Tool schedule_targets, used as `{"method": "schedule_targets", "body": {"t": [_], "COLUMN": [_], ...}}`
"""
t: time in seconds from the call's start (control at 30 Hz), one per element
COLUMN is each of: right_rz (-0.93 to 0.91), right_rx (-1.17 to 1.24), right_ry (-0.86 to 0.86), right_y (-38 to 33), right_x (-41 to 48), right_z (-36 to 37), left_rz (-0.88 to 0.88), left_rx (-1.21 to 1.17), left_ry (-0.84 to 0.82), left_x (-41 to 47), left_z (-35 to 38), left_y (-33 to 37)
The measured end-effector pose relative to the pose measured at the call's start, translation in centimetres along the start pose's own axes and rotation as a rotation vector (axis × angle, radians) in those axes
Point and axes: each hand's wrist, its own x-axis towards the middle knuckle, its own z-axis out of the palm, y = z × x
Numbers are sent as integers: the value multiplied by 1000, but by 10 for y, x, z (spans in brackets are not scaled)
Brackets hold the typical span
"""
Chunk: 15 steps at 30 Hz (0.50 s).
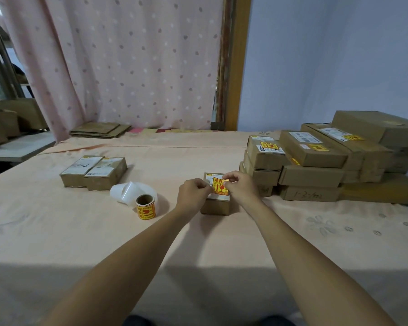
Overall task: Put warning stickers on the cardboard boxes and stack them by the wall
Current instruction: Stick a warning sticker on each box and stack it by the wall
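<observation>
**Sticking a warning label on the small box**

Your hands are together over the small box (216,205). Your left hand (193,192) pinches the left edge of the yellow-and-red sticker (219,185), and your right hand (242,187) pinches its upper right corner. The sticker sits over the box top, partly on a white label. Can't tell whether it's pressed flat.

- Left of the small box: the sticker roll (146,207), with a white backing strip (130,190) curling off behind it.
- Further left and back: a pair of boxes (94,171), side by side and touching, white labels up.
- Right of it, close by: the stack of boxes (316,161) along the blue wall (327,67), several showing yellow stickers.

All of it rests on the peach cloth (80,231).
</observation>
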Motion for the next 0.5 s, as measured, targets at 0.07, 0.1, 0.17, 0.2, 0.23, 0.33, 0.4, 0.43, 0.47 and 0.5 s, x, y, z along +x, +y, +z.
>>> {"method": "schedule_targets", "body": {"t": [0.07, 0.1, 0.17, 0.2, 0.23, 0.33, 0.4, 0.43, 0.47, 0.5], "right_rz": [9, 5, -10, -20, -27, -34, -51, -69, -90, -117], "right_rx": [-18, -31, -49, -50, -50, -63, -84, -103, -136, -191], "right_ry": [-11, -13, -11, -9, -7, -5, -11, -17, -25, -29], "right_y": [2, 3, 5, 5, 6, 10, 11, 11, 11, 11], "right_x": [1, 1, 1, 1, 1, 1, 0, 0, 0, 0], "right_z": [1, 2, 3, 3, 3, 3, 2, 1, 2, 2], "left_rz": [31, 51, 97, 135, 175, 244, 257, 258, 259, 259], "left_rx": [42, 65, 107, 131, 160, 240, 288, 301, 311, 320], "left_ry": [15, 24, 35, 33, 24, -26, -48, -56, -62, -66], "left_x": [0, 1, 2, 2, 3, 5, 6, 7, 7, 8], "left_z": [0, 0, 0, 1, 2, 4, 5, 6, 6, 7], "left_y": [-1, -2, -4, -5, -6, -7, -7, -8, -8, -9]}}
